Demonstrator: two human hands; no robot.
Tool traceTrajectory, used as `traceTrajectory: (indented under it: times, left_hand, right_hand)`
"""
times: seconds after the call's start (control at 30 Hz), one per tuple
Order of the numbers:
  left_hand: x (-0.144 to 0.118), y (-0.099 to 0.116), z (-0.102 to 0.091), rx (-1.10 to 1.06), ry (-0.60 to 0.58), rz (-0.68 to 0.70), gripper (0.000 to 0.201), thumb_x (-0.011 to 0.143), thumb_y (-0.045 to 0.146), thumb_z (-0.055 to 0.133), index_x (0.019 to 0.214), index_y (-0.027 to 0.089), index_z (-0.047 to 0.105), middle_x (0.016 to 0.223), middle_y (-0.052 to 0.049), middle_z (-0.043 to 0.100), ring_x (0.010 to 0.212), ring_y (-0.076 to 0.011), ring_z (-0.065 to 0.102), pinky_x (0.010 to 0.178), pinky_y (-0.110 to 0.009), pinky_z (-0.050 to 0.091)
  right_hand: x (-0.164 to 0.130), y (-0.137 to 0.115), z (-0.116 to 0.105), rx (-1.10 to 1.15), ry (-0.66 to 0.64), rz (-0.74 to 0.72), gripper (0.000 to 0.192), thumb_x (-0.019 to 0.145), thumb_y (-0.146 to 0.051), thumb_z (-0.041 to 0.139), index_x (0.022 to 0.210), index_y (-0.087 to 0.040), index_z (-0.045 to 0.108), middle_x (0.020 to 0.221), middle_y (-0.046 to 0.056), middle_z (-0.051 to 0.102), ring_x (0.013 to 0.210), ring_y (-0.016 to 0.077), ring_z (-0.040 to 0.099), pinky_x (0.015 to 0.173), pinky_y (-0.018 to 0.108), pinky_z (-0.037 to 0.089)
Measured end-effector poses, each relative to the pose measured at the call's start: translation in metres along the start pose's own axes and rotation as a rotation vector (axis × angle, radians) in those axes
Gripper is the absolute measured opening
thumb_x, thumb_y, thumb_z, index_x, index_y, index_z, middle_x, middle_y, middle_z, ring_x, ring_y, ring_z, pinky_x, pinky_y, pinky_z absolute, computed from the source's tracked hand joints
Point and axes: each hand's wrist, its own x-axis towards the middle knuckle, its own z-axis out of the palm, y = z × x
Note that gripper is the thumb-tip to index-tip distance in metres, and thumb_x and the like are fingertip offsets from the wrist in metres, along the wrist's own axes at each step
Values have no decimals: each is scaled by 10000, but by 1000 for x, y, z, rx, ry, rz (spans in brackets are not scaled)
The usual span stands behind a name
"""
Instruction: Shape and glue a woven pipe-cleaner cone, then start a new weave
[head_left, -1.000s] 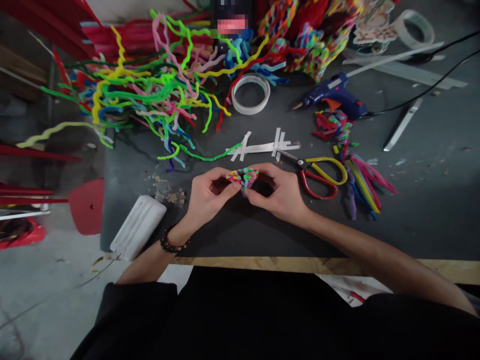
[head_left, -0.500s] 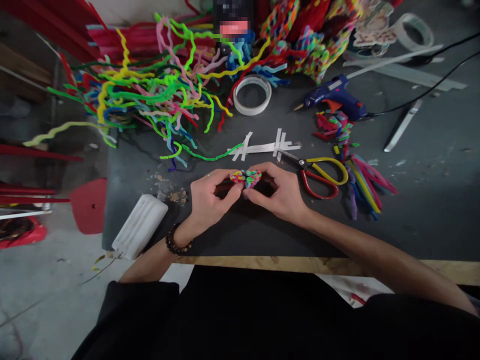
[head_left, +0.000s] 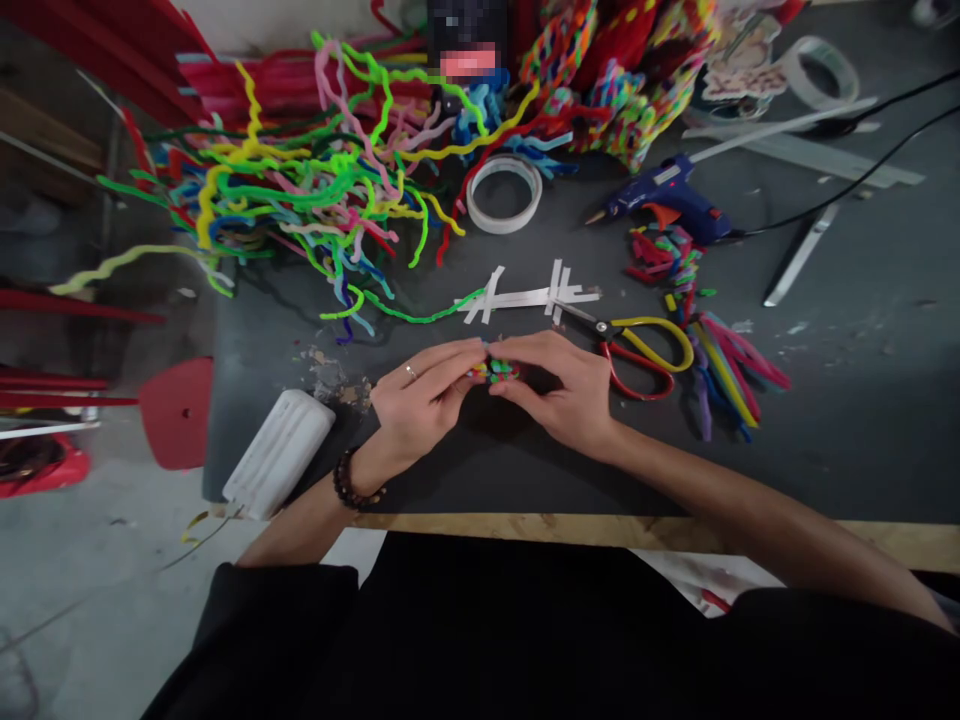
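Observation:
Between my two hands is a small multicoloured piece of braided pipe cleaners (head_left: 502,371), mostly green and red where it shows. My left hand (head_left: 424,390) grips its left end, and the fingers cover much of it. My right hand (head_left: 562,385) pinches the right end between thumb and fingers. Just beyond the hands, strips of white tape (head_left: 521,298) lie on the dark table, with a green pipe cleaner (head_left: 420,315) reaching them. Scissors (head_left: 649,350) with one yellow and one red handle rest open beside my right hand.
A tangled heap of pipe cleaners (head_left: 300,190) fills the back left. A tape roll (head_left: 504,195), a blue glue gun (head_left: 667,198) with its cord, and cut pipe cleaner pieces (head_left: 731,370) lie further right. A white power block (head_left: 281,455) sits by my left forearm.
My left hand has turned over the braided piece, its fingers now covering more of it. My right hand has shifted slightly, still holding its end.

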Motion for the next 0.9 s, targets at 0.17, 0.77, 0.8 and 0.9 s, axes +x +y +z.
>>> traceTrajectory:
  times: [0.17, 0.77, 0.8, 0.9]
  left_hand:
    - [-1, 5, 2, 9, 42, 115, 238, 965, 102, 692, 1149, 235, 761, 1133, -21, 825, 1075, -180, 797, 963, -326, 677]
    - [-6, 2, -27, 206, -40, 550, 308, 829, 72, 832, 1072, 211, 704, 1208, -53, 773, 1190, -226, 750, 962, -334, 714]
    - [-7, 1, -25, 191, -37, 546, 308, 820, 71, 837, 1063, 206, 701, 1214, -61, 768, 1189, -229, 748, 969, -332, 710]
    - [-10, -6, -17, 162, -60, 566, 256, 842, 111, 823, 1031, 218, 687, 1193, -59, 766, 1158, -220, 750, 950, -331, 709]
  right_hand:
    - [-4, 0, 1, -30, 71, -164, 288, 903, -173, 808, 1173, -261, 763, 1059, 39, 828, 969, 187, 790, 870, 365, 654]
    - [-11, -6, 1, -147, 211, -322, 227, 923, -143, 767, 1128, -241, 750, 953, 5, 829, 857, 146, 811, 772, 246, 684]
    - [-12, -5, 1, -145, 198, -327, 230, 922, -161, 776, 1133, -247, 750, 957, 4, 828, 855, 149, 812, 769, 249, 689]
    - [-15, -1, 2, -119, 136, -374, 268, 922, -227, 796, 1177, -292, 742, 1004, 2, 828, 838, 159, 814, 741, 270, 707]
